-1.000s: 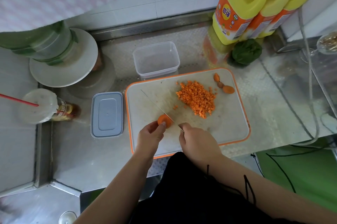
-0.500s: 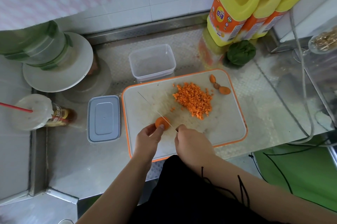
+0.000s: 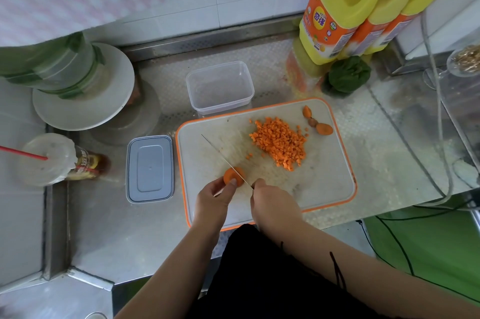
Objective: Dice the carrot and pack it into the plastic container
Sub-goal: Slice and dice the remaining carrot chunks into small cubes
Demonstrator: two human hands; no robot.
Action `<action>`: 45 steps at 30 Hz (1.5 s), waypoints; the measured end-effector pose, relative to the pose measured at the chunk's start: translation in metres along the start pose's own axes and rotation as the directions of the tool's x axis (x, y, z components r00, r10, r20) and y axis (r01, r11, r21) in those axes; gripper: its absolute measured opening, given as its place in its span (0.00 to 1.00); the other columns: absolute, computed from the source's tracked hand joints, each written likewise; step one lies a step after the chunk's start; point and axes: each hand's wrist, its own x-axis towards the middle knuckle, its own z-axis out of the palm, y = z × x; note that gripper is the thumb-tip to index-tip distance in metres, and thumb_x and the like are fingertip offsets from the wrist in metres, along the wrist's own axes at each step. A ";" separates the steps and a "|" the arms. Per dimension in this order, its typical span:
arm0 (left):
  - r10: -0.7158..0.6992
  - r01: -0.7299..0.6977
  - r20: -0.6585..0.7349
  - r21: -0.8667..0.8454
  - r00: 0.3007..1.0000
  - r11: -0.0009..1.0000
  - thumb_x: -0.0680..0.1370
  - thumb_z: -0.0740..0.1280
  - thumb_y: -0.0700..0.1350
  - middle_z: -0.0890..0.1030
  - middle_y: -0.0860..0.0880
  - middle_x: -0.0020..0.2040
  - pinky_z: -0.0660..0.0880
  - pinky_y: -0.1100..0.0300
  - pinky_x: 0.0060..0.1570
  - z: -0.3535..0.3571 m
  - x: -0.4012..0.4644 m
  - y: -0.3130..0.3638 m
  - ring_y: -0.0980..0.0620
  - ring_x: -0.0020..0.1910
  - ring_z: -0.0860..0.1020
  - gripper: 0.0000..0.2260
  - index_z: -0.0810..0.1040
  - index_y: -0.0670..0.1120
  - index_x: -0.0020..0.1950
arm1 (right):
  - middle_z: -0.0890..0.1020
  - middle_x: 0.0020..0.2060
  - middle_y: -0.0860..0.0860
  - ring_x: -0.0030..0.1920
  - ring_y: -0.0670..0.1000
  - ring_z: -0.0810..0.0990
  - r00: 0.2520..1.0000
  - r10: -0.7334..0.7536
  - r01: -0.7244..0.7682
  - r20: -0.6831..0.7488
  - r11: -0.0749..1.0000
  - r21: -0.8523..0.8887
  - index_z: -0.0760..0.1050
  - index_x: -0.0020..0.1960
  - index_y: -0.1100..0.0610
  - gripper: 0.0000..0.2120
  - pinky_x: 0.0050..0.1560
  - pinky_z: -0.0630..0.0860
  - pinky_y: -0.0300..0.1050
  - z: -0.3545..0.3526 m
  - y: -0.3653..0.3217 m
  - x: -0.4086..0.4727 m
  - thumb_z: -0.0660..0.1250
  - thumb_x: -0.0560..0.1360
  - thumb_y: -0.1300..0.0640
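Left hand: the left hand (image 3: 211, 200) is seen at the near edge of the board, its thumb and fingertips pinching the short orange carrot stub (image 3: 233, 176) to hold it in place
Right hand: the right hand (image 3: 275, 208) is curled round a handle that is hidden under the fingers; the thin steel knife blade (image 3: 224, 161) runs from it toward the far left, its edge set across the carrot stub
Board: the white plastic cutting board with an orange rim (image 3: 330, 183) lies on the steel counter (image 3: 109, 230), both hands over its near left part
Diced carrot: a heap of small orange carrot cubes (image 3: 280, 143) is piled on the far middle of the board, a few loose cubes near it
Ends: three trimmed carrot end pieces (image 3: 318, 122) are laid at the far right corner of the board
Container: the clear rectangular plastic container (image 3: 220, 87) stands open just beyond the far edge of the board, nothing seen inside
Lid: the grey rectangular lid (image 3: 150, 168) lies flat just left of the board
Bottles: yellow plastic jugs with orange labels (image 3: 345, 9) are grouped at the far right
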 end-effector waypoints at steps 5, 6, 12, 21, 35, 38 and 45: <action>-0.003 0.003 0.002 0.016 1.000 1.000 0.63 0.71 0.67 0.84 0.57 0.53 0.73 0.49 0.66 0.000 0.001 0.000 0.55 0.57 0.80 0.27 0.82 0.54 0.57 | 0.81 0.47 0.55 0.48 0.57 0.81 1.000 -0.005 0.005 -0.021 1.000 -0.018 0.67 0.59 0.58 0.09 0.37 0.69 0.46 0.001 0.001 0.000 0.54 0.81 0.59; -0.007 0.007 0.002 0.019 1.000 1.000 0.65 0.71 0.65 0.84 0.57 0.53 0.73 0.49 0.65 0.000 0.001 0.000 0.54 0.57 0.80 0.24 0.82 0.55 0.56 | 0.81 0.47 0.55 0.48 0.57 0.81 1.000 -0.002 0.002 -0.023 1.000 -0.018 0.67 0.59 0.57 0.09 0.37 0.69 0.46 0.002 0.001 0.000 0.54 0.81 0.59; 0.002 -0.001 -0.008 0.067 1.000 0.998 0.75 0.72 0.55 0.84 0.58 0.54 0.74 0.48 0.65 -0.002 0.005 -0.005 0.55 0.56 0.80 0.10 0.80 0.57 0.55 | 0.81 0.47 0.56 0.48 0.58 0.80 0.999 0.034 -0.034 0.008 0.999 -0.028 0.69 0.57 0.60 0.09 0.38 0.70 0.46 0.017 0.005 0.022 0.54 0.80 0.61; 0.029 -0.028 -0.012 0.094 1.000 0.995 0.75 0.71 0.59 0.81 0.59 0.56 0.74 0.47 0.64 -0.002 0.002 -0.003 0.53 0.57 0.80 0.14 0.76 0.57 0.58 | 0.80 0.49 0.57 0.51 0.58 0.79 0.997 0.070 -0.072 0.040 0.996 0.050 0.71 0.55 0.59 0.10 0.41 0.68 0.45 0.026 0.016 0.039 0.55 0.81 0.56; 0.385 -0.364 0.068 0.505 0.921 0.782 0.73 0.74 0.55 0.71 0.57 0.63 0.70 0.56 0.54 0.001 0.004 -0.006 0.54 0.60 0.72 0.26 0.70 0.55 0.68 | 0.80 0.37 0.55 0.41 0.59 0.79 0.973 -0.094 0.138 -0.211 0.968 0.208 0.73 0.60 0.57 0.12 0.34 0.66 0.49 -0.001 0.060 0.012 0.58 0.80 0.53; 0.450 -0.396 0.019 0.511 0.893 0.763 0.76 0.72 0.52 0.74 0.59 0.58 0.72 0.55 0.55 0.004 0.005 -0.001 0.51 0.59 0.73 0.19 0.73 0.54 0.65 | 0.77 0.31 0.52 0.36 0.58 0.79 0.957 -0.096 0.162 -0.272 0.959 0.231 0.74 0.59 0.57 0.11 0.34 0.71 0.51 -0.004 0.070 0.008 0.60 0.80 0.54; 0.404 -0.299 -0.045 0.599 0.914 0.743 0.76 0.69 0.57 0.73 0.49 0.68 0.69 0.51 0.64 -0.009 0.010 0.002 0.47 0.68 0.70 0.28 0.65 0.51 0.73 | 0.69 0.25 0.44 0.28 0.50 0.71 0.961 -0.117 0.181 -0.251 0.951 0.249 0.73 0.58 0.54 0.10 0.29 0.66 0.46 -0.006 0.087 0.009 0.60 0.80 0.52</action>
